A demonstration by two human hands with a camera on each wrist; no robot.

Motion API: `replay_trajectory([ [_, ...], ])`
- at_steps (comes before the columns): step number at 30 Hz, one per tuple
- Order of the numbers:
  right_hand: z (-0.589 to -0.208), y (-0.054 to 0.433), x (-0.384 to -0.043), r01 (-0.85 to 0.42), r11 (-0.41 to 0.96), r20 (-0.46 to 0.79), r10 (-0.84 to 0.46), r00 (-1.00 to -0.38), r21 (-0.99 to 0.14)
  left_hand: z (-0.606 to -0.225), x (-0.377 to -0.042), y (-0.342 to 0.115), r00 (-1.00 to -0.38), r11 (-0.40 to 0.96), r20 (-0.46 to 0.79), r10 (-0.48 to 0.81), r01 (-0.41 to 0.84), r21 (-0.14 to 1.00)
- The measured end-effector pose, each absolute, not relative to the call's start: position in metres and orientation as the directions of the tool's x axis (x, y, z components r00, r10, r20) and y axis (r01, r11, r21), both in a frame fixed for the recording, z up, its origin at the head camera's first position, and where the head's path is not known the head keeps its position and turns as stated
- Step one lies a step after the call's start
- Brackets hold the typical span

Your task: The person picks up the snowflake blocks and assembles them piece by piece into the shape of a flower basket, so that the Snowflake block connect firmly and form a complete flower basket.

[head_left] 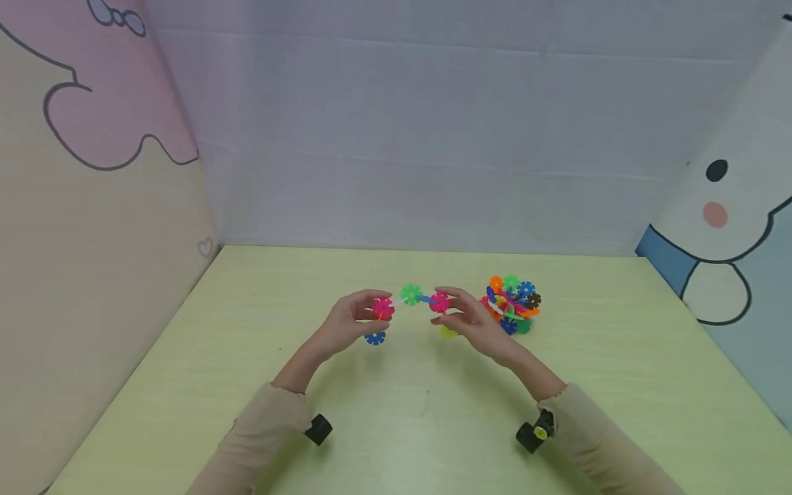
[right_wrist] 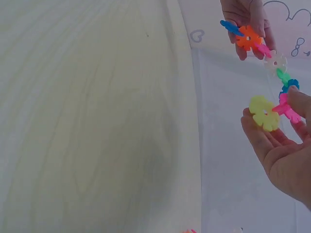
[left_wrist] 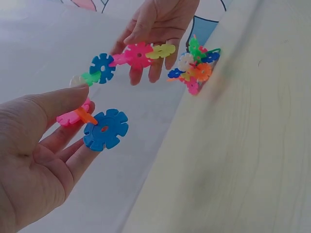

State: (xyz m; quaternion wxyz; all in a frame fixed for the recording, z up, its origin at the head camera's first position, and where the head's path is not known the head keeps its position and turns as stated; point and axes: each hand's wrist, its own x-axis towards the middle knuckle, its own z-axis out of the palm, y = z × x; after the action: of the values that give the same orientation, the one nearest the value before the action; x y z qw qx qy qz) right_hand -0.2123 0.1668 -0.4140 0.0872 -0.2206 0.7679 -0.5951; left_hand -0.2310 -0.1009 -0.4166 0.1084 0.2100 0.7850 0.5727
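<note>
A chain of interlocking plastic snowflake discs (head_left: 411, 295) is held up between the two hands, bowed over the table. My left hand (head_left: 354, 317) pinches its left end at a pink disc (left_wrist: 73, 116); an orange disc (right_wrist: 249, 39) and a blue disc (left_wrist: 105, 129) hang below the fingers. White, green and blue discs run across the middle. At the other end my right hand (head_left: 476, 323) holds the chain by a pink disc (right_wrist: 287, 108) between thumb and fingers, with a yellow disc (right_wrist: 265, 114) hanging beyond it.
A colourful cluster of joined snowflake discs (head_left: 510, 306) lies on the pale wooden table (head_left: 383, 426), just right of the right hand. A light cloth wall (head_left: 433, 137) stands behind the table, with cartoon-printed panels at both sides.
</note>
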Motion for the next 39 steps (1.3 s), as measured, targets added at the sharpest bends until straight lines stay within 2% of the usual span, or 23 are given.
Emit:
replay_trajectory([
  [7, -0.397, 0.211, -0.220, -0.302, 0.379, 0.165, -0.352, -0.921, -0.875, -0.418, -0.234, -0.113, -0.910, 0.243, 0.073, 0.407, 0.185, 0.952],
  [11, -0.394, 0.252, -0.231, -0.293, 0.613, 0.191, -0.228, -0.955, -0.734, -0.419, -0.234, -0.124, -0.922, 0.239, 0.072, 0.379, 0.173, 0.956],
  [15, -0.401, 0.281, -0.239, -0.208, 0.779, 0.188, -0.118, -0.975, -0.591, -0.420, -0.235, -0.132, -0.936, 0.249, 0.061, 0.346, 0.154, 0.956],
  [17, -0.406, 0.288, -0.242, -0.145, 0.772, 0.126, -0.084, -0.988, -0.618, -0.419, -0.234, -0.134, -0.943, 0.250, 0.055, 0.329, 0.143, 0.958],
  [22, -0.416, 0.291, -0.244, -0.007, 0.651, -0.053, -0.073, -0.996, -0.759, -0.419, -0.234, -0.134, -0.951, 0.243, 0.050, 0.306, 0.129, 0.961],
  [31, -0.419, 0.274, -0.245, 0.003, 0.579, -0.057, -0.075, -0.996, -0.816, -0.416, -0.232, -0.138, -0.959, 0.241, 0.056, 0.277, 0.126, 0.962],
  [39, -0.418, 0.217, -0.238, -0.046, 0.466, -0.060, -0.210, -0.976, -0.883, -0.409, -0.239, -0.135, -0.959, 0.191, 0.127, 0.253, 0.178, 0.965],
])
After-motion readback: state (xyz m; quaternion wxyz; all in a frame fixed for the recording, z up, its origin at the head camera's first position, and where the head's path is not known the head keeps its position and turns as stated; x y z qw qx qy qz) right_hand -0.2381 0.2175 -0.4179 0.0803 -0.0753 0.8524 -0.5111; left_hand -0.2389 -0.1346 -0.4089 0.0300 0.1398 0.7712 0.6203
